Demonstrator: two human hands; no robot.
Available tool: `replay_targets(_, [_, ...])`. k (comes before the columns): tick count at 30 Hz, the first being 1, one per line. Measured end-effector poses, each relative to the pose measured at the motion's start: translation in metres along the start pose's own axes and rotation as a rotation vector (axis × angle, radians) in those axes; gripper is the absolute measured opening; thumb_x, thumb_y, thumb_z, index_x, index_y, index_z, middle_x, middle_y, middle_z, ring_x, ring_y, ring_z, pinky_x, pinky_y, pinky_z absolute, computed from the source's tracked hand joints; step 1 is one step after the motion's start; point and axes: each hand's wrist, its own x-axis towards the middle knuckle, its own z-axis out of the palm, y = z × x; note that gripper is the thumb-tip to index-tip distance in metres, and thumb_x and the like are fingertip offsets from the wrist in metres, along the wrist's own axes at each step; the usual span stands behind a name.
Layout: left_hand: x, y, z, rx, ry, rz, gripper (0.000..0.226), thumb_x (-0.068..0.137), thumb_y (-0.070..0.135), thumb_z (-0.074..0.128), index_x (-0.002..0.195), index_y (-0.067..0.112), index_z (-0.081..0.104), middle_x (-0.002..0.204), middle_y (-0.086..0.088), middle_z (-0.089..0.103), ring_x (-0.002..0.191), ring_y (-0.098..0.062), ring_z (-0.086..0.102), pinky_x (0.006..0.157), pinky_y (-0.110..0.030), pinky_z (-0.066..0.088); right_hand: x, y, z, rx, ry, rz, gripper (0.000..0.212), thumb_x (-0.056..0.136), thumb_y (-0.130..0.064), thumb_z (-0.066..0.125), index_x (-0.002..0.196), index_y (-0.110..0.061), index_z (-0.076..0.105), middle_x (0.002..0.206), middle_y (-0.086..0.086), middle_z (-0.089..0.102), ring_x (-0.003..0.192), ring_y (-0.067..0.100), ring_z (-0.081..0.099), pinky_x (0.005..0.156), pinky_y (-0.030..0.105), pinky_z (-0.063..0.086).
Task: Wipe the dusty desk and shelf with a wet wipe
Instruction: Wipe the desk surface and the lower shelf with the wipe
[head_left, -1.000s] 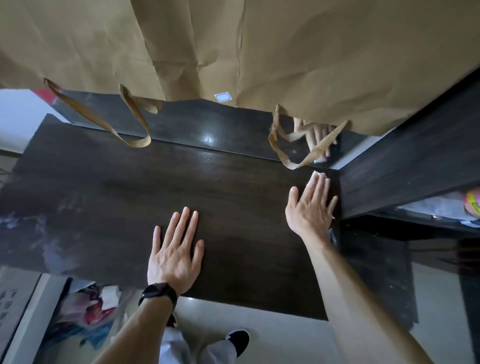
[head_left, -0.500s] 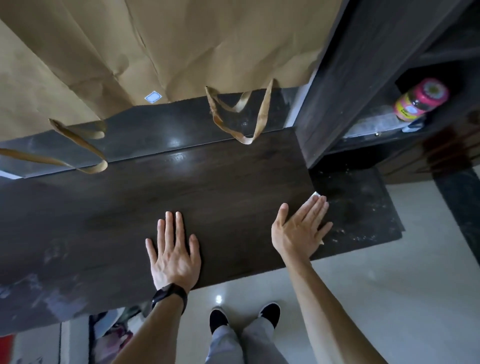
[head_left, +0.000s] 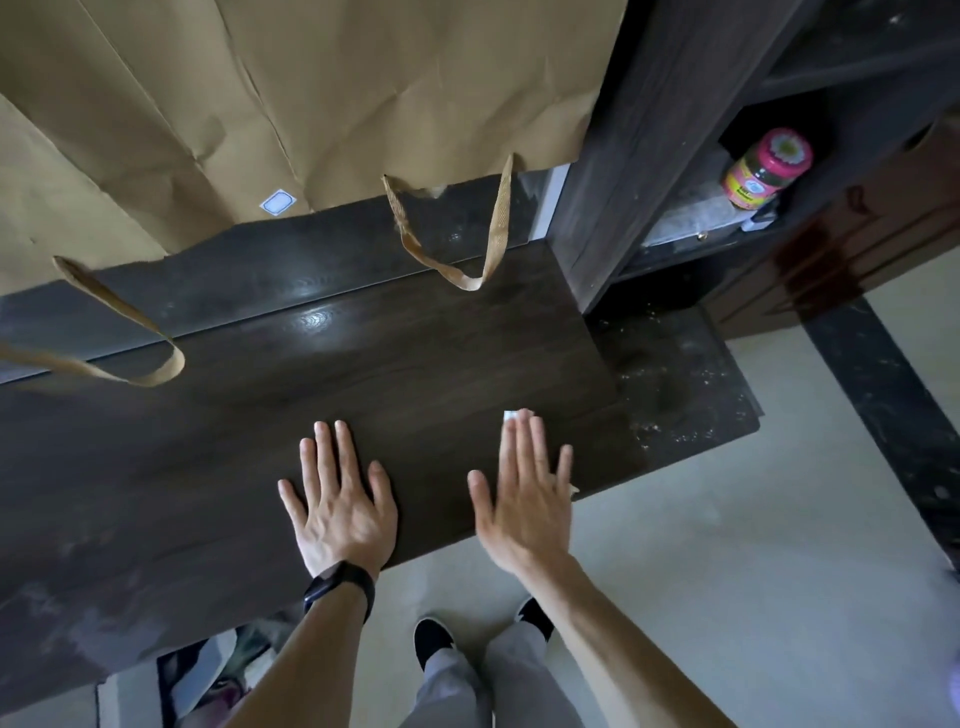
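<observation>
While the right hand (head_left: 524, 499) lies palm down on the desk (head_left: 208, 493), fingers straight and close together, it presses the wet wipe (head_left: 510, 414) flat beneath it. Only a small white corner of the wipe shows past the fingertips, with a sliver at the little-finger side. The left hand (head_left: 340, 504) lies just beside it, also flat and palm down, fingers straight and slightly spread, holding nothing. A black watch (head_left: 340, 584) sits on the left wrist. Both hands are near the front edge of the dark wood-grain top. Right of the right hand, a darker panel (head_left: 680, 384) adjoins the desk end and is speckled with pale dust and crumbs. At the back right corner stands the shelf (head_left: 623, 156), dark wood with visible dust on its upright. A jar (head_left: 769, 169) with a pink lid stands in one compartment on a pale, dusty ledge. Brown paper bags (head_left: 311, 104) hang over the rear of the desk, with a looped handle (head_left: 485, 249) dangling toward the surface; contact cannot be determined. Below the front edge, black shoes (head_left: 431, 639) stand on a pale floor.
</observation>
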Motion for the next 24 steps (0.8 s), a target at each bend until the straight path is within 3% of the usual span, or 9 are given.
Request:
replay_targets(3, [-0.001,-0.002,0.000,-0.010,0.010,0.012,0.062,0.103,0.047,0.018,0.159,0.030,-0.003,0.166,0.010,-0.010,0.153,-0.013,-0.010,0.124,-0.050,-0.002,0.004,0.012,-0.003,-0.031,-0.044,-0.134,0.072,0.101,-0.060,0.006,0.157,-0.017,-0.007,0.165,-0.002,-0.014,0.151,0.014,-0.017,0.122,0.050,-0.004])
replay_targets(6, [-0.002,-0.002,0.001,-0.008,0.023,0.015,0.062,0.103,0.047,0.018,0.159,0.029,-0.002,0.166,0.010,-0.010,0.153,-0.013,-0.009,0.124,-0.050,-0.001,0.013,0.061,-0.008,-0.038,-0.012,-0.014,0.071,0.100,-0.060,0.004,0.157,-0.020,-0.009,0.164,-0.003,-0.015,0.151,0.013,-0.017,0.122,0.048,-0.006])
replay_targets(8, [-0.002,0.000,0.002,-0.004,0.027,0.012,0.062,0.103,0.046,0.018,0.159,0.029,-0.002,0.166,0.009,-0.010,0.153,-0.013,-0.009,0.124,-0.050,-0.001,0.017,0.093,-0.012,-0.062,0.006,0.062,0.070,0.101,-0.058,0.007,0.157,-0.019,-0.009,0.165,-0.002,-0.013,0.151,0.014,-0.015,0.123,0.049,0.000])
replay_targets(15, [-0.005,0.009,0.008,0.008,0.113,0.000,0.065,0.099,0.044,0.012,0.159,0.019,0.015,0.167,0.003,0.008,0.154,-0.017,0.005,0.124,-0.051,0.007,0.045,0.127,-0.021,0.080,0.022,-0.018,0.069,0.101,-0.055,0.011,0.157,-0.021,-0.009,0.164,-0.003,-0.013,0.152,0.015,-0.005,0.123,0.042,0.021])
replay_targets(19, [-0.023,0.057,0.025,-0.011,0.141,0.018,0.066,0.099,0.043,0.016,0.158,0.014,0.023,0.166,0.002,0.012,0.153,-0.016,0.008,0.123,-0.052,0.012,0.055,0.133,-0.024,0.251,0.053,-0.115,0.065,0.102,-0.053,0.010,0.157,-0.022,-0.005,0.165,-0.003,-0.004,0.151,0.017,0.013,0.117,0.033,0.030])
replay_targets(24, [-0.044,0.165,0.060,-0.010,0.078,0.101,0.067,0.098,0.049,0.019,0.160,0.023,0.012,0.167,0.006,0.000,0.154,-0.013,-0.005,0.124,-0.051,0.006,0.061,0.150,-0.021,0.566,0.044,-0.222,0.060,0.105,-0.046,0.015,0.157,-0.024,-0.003,0.166,-0.009,-0.006,0.151,0.006,0.005,0.118,0.023,0.027])
